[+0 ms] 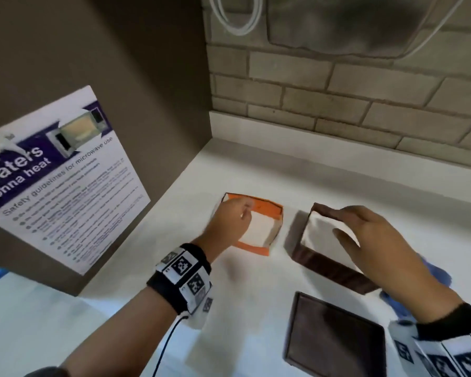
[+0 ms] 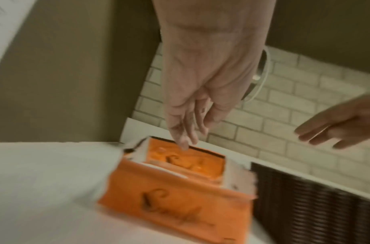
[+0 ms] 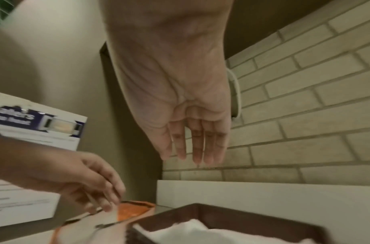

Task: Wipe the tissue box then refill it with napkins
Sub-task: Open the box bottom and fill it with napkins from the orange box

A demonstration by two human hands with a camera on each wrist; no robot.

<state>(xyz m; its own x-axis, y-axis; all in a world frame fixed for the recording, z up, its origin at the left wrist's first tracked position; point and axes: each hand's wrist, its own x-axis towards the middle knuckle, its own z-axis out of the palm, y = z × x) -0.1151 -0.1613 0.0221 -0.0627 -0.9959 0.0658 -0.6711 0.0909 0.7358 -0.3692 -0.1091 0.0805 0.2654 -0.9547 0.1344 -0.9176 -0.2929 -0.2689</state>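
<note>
A dark brown tissue box [image 1: 326, 265] stands open on the white counter [image 1: 250, 295], with white napkins [image 1: 318, 227] inside. My right hand [image 1: 346, 219] hovers just over it, fingers straight and thumb spread, holding nothing; the right wrist view shows the flat right hand [image 3: 192, 148] above the box rim [image 3: 221, 213]. Left of the box lies a torn-open orange napkin pack [image 1: 256, 247]. My left hand [image 1: 234, 219] reaches into it, and its fingertips [image 2: 184, 143] touch the pack's [image 2: 179, 206] far flap.
The box's dark lid [image 1: 335, 338] lies flat near the front edge. A blue cloth [image 1: 435, 270] sits behind my right wrist. A brown cabinet side with a microwave safety poster [image 1: 65, 186] stands at the left, and a brick wall [image 1: 337, 104] closes the back.
</note>
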